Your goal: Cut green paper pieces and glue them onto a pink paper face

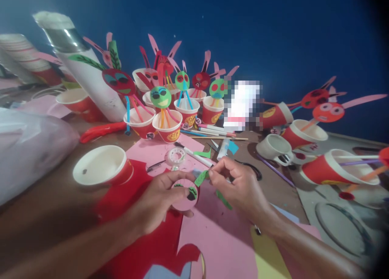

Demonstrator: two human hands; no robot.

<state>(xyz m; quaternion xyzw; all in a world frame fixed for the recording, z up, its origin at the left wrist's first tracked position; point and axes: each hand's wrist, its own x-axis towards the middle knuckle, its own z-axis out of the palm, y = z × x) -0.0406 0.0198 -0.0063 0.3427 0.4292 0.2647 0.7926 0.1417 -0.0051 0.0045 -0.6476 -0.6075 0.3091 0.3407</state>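
Observation:
My left hand (162, 200) grips a round pink paper face (180, 203) with green and black eye pieces on it, the thumb lying across one eye. Between the pinched thumb and fingers of my right hand (232, 182) is a green paper strip (201, 177), its lower end at the upper right edge of the face. A second green strip (224, 200) hangs below the right hand. Under both hands lie pink paper (219, 238) and red paper (142, 246). A white marker (197, 156) and a roll of tape (176, 156) lie just beyond.
Several red-and-white paper cups (168, 127) with paper faces on sticks stand along the back. An overturned-looking cup (100, 165) lies at left beside a plastic bag (27, 153). A white mug (275, 147), a purple pen (276, 170) and a black-handled tool (257, 170) are at right.

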